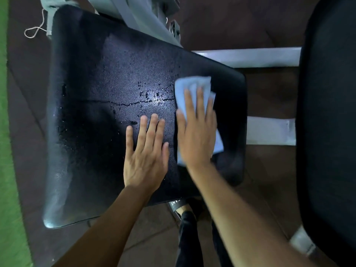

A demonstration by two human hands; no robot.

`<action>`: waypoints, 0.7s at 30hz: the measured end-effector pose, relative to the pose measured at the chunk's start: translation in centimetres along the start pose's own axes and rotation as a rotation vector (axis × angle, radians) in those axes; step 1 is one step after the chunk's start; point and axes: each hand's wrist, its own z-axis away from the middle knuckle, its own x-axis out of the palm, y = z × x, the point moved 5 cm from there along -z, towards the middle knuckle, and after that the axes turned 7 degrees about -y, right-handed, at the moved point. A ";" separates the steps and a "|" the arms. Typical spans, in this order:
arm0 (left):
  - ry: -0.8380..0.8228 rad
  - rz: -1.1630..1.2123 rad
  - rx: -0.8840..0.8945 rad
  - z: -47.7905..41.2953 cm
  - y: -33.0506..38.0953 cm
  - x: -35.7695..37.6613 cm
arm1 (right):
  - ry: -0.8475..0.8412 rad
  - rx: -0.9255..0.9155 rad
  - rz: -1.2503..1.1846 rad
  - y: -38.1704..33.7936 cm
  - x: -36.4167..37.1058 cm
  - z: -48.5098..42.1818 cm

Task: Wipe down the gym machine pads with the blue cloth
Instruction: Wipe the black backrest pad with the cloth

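Note:
A wide black padded seat fills the middle of the view, its surface wet with droplets and marked by a thin crack line. The blue cloth lies folded on the pad's right part. My right hand presses flat on top of the cloth, fingers spread, with cloth showing beyond the fingertips and at the right side. My left hand rests flat on the bare pad just left of the cloth, fingers apart, holding nothing. A second black pad runs down the right edge.
White metal frame bars join the two pads, and a grey frame rises at the top. The floor is dark brown matting with a green strip at the left. My foot stands under the pad's near edge.

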 end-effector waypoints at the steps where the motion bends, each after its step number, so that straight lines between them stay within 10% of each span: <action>1: 0.000 -0.001 0.001 0.0 0.0 -0.1 | -0.031 0.019 -0.014 0.3 0.4 3.1; 7: 0.003 0.009 0.012 -0.1 0.0 -0.2 | -0.162 0.006 0.001 2.4 1.7 13.4; 21: 0.027 -0.017 0.009 0.1 0.0 0.0 | -0.024 0.067 -0.028 0.6 -0.6 -7.9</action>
